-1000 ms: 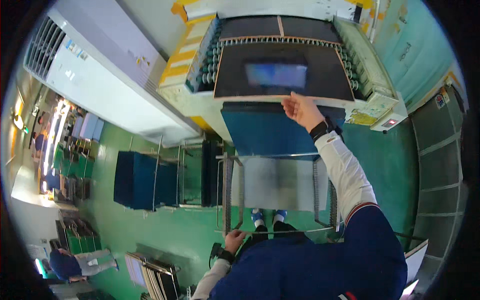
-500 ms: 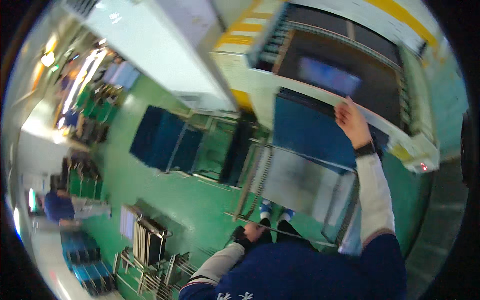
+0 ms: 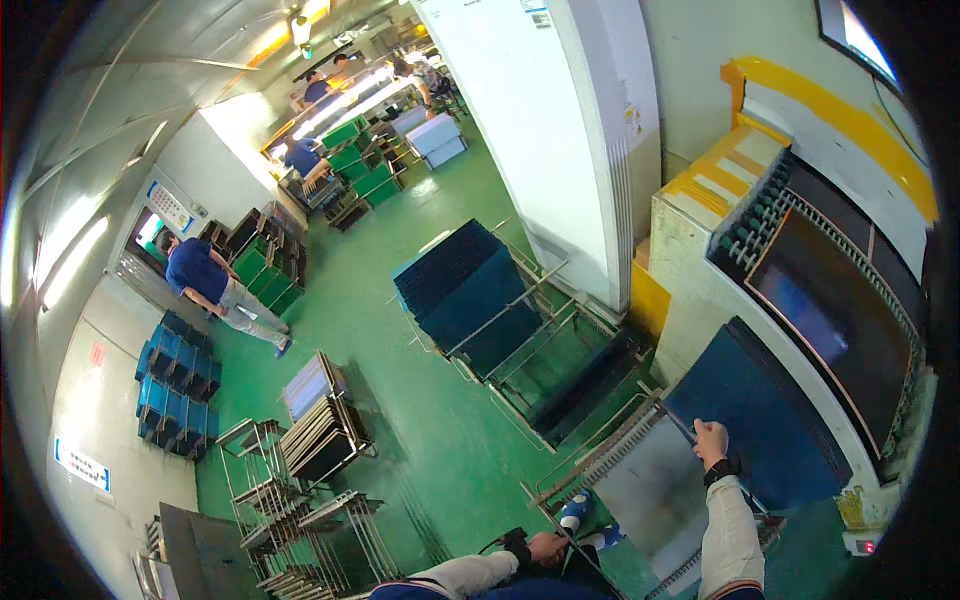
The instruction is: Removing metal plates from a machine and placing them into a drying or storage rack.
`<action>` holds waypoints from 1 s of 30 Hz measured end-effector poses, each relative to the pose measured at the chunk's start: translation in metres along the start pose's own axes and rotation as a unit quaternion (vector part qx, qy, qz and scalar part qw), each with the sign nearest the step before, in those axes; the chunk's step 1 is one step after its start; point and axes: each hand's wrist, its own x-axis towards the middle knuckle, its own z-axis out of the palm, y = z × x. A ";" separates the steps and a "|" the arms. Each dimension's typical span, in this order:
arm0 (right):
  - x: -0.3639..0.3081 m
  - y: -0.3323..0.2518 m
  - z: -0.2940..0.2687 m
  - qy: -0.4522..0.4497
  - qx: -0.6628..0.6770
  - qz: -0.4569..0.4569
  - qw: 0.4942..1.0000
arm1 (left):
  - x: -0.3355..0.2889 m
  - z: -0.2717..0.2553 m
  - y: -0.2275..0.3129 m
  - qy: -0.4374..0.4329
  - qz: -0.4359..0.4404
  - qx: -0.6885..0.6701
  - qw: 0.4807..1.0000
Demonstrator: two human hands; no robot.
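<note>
Close in front of me stands a metal slotted rack with toothed rails and a flat grey sheet in it. My left hand is closed round the rack's near bar. Further out, my right hand is closed on the rack's bar on the far side; the fingers' inner side is hidden. Beside that hand, a stack of dark blue panels leans below the conveyor machine. On the conveyor's rollers lies a dark panel with a copper-coloured edge.
Another wire rack with dark blue panels stands ahead. A white cabinet rises behind it. Metal racks stand at the left, blue bins by the wall. A person walks at the far left; others sit further back.
My right hand has come down from the conveyor's edge to the rack. My left hand stays on the rack's bar. The view has swung left, showing more of the room.
</note>
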 end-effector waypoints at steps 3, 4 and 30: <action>-0.006 -0.024 0.009 -0.029 0.046 0.092 0.994 | -0.011 0.003 -0.010 -0.030 0.011 -0.181 0.983; -0.003 -0.024 0.012 -0.048 0.037 0.091 0.994 | -0.009 -0.003 -0.018 -0.083 0.046 -0.189 0.977; 0.028 0.004 0.042 -0.041 -0.126 0.028 0.991 | 0.017 -0.012 -0.017 -0.117 0.183 0.264 0.940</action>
